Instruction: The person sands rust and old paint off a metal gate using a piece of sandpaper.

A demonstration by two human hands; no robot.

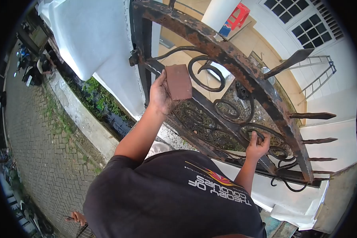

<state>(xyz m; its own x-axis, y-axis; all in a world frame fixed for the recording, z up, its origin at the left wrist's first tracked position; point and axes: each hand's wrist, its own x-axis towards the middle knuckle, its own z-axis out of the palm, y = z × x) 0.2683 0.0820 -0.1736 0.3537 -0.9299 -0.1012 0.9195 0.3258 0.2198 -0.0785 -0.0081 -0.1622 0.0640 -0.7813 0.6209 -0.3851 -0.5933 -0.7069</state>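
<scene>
My left hand [160,93] holds a reddish-brown rectangular sheet [179,82], with the thumb along its edge, in front of a dark iron gate. Lower on the right, my right hand [258,147] has its fingers curled round a scroll bar [246,135] of the gate. The gate's curved top rail [226,51] is black with rusty, flaking patches, and pointed spikes [313,116] stick out from it. More iron scrolls [206,75] lie between the rails, close to the sheet.
White sheeting [95,39] hangs at the upper left. A ditch with plants [97,97] runs beside a paved path [55,158]. Another person's hand [78,218] is at the bottom left. Beyond the gate stand a red stool [238,16] and a ladder [321,77]. Motorbikes [31,75] are parked at the far left.
</scene>
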